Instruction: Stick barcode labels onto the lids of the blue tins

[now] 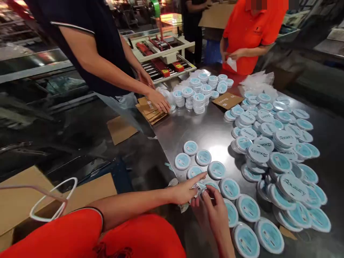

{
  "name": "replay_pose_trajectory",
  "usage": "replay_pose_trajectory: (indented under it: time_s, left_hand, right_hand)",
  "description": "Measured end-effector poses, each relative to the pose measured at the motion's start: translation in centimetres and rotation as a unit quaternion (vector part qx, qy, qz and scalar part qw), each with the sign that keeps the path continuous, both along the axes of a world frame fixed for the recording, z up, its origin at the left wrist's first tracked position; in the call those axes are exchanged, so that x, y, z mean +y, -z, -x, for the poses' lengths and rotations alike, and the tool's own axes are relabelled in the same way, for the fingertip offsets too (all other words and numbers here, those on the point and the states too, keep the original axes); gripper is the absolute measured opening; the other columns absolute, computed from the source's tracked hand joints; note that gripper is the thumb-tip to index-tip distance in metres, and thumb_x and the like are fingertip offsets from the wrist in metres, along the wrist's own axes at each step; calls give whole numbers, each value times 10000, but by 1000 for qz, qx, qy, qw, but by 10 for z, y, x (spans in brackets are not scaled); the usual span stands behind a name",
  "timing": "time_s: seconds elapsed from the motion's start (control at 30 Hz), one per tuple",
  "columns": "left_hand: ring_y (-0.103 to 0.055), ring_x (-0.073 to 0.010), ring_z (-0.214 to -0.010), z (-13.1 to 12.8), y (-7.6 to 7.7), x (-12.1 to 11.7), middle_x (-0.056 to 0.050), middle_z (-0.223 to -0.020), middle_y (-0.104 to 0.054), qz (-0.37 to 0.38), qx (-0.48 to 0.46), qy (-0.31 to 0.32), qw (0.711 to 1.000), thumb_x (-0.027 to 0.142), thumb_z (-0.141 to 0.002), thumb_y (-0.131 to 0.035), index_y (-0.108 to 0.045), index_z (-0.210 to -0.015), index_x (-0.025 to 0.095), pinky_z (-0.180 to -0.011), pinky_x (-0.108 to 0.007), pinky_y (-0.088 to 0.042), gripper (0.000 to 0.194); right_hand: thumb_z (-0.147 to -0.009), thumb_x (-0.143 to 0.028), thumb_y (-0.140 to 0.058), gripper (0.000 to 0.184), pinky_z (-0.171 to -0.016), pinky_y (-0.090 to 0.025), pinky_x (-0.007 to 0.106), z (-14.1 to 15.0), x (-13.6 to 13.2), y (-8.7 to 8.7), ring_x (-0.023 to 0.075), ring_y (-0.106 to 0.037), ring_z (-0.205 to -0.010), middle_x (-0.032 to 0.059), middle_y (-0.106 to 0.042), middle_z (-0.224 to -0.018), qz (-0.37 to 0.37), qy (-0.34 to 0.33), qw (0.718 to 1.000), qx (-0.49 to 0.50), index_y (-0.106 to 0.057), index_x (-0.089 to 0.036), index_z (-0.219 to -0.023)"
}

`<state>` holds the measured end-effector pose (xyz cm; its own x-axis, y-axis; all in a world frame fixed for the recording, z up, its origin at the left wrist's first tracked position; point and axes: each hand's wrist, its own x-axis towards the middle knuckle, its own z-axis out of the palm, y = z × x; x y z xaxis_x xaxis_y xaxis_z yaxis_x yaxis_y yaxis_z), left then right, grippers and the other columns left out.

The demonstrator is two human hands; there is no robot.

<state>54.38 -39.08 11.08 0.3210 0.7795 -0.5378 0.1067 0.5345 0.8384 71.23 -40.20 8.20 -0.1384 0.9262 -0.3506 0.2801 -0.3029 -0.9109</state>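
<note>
Across metal table (pixel 176 130), with round containers (pixel 248 207) partly in near rows, partly heaped at right. Pinching printed strip (pixel 199 187) between left hand (pixel 183 192) and right hand (pixel 217 209), beside rows. Appears partway, judging by heap.

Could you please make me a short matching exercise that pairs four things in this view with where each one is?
Things:
1. White cord loop
2. Lone printed cardboard piece
3. Dark-shirted co-worker's nearer hand
4. Left hand

Places:
A. Over the stacked brown cardboard at the table's edge
B. Beside the right hand, at a small printed item
C. At lower left, in front of brown cardboard
D. On the metal table, between groups of round containers

Pairs: 1-C; 2-D; 3-A; 4-B
</note>
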Motion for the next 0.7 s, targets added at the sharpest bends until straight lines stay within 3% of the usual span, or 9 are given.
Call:
replay_pose_trajectory:
  time_s: [0.13, 0.27, 0.43, 0.53, 0.6, 0.7]
  left_hand:
    - [-655, -222, -627, 22, -14, -6, -12, -675, -643, -21, -8, 17, 1000, 251, -934, -545, -129, -1657, 196, -668, -358, -539, 836]
    - [-687, -207, -654, 49, -28, 0, -14, -712, -666, -55, -2, 21, 998, 210, -976, -464, -33, -1661, 232, -674, -324, -546, 810]
    - [-700, -159, -763, 90, -47, 11, -30, -976, -715, -113, 4, 10, 994, 202, -939, -584, -165, -1649, 305, -796, -320, -576, 831]
    - [-689, -126, -700, 111, -48, 13, -99, -1224, -669, -78, -76, -79, 991, 276, -862, -714, -389, -1543, 271, -708, -302, -578, 755]
    - [-679, -128, -633, 122, -40, 10, -90, -1099, -702, -47, -89, -156, 983, 371, -797, -777, -573, -1304, 188, -636, -294, -565, 577]
    - [-657, -168, -550, 132, -16, 2, 1, -656, -662, 6, -55, -217, 975, 459, -724, -794, -591, -912, 167, -548, -287, -526, 402]
  right_hand:
    - [-775, -587, -652, 368, -624, -539, 333, 29, 21, -14, 220, -647, -714, 35, -715, -787, 6, -64, 997, 42, -671, -243, -904]
    - [-812, -586, -641, 374, -613, -492, 283, 53, 42, -36, 166, -588, -665, 5, -686, -764, -6, -119, 992, 51, -673, -219, -878]
    - [-877, -545, -598, 371, -671, -472, 282, 87, 63, -51, 160, -573, -673, -6, -650, -681, -22, -197, 977, 74, -685, -192, -806]
    - [-917, -524, -553, 385, -724, -484, 290, 108, 65, -54, 173, -599, -740, 16, -684, -754, -40, -186, 979, 73, -728, -182, -895]
    - [-922, -522, -557, 398, -765, -496, 297, 122, 61, -53, 190, -633, -830, 40, -727, -890, -49, -189, 979, 56, -737, -187, -1039]
    - [-881, -540, -619, 384, -784, -507, 313, 137, 51, -47, 223, -657, -916, 57, -742, -999, -67, -183, 981, 10, -729, -208, -1041]
